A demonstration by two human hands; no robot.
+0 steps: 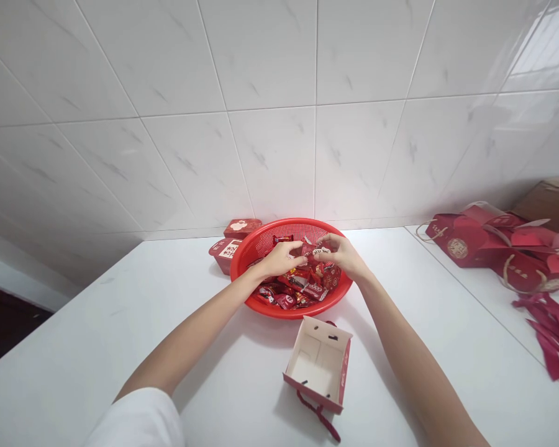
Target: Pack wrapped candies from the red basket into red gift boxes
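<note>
A round red plastic basket (pixel 292 313) holds many small wrapped candies (pixel 284 300), mostly red. Both of my hands are over its middle. My left hand (pixel 282 258) has its thumb and fingers curled about a red wrapped candy (pixel 302 253). My right hand (pixel 343 254) pinches a red wrapped candy with a pale lettered label (pixel 321 252). Whether the two hands share one piece is hard to make out. In front of the basket, an open red gift box (pixel 317 360) with a cream inside lies between my forearms, its dark red cord handles at the ends.
Two closed red boxes (pixel 226 253) stand behind the basket's left side. Several red handled gift boxes (pixel 466 239) sit at the right by a brown carton (pixel 552 202). Dark red ribbons (pixel 547 329) lie nearer. A tiled wall (pixel 279 155) backs the white table (pixel 135 310).
</note>
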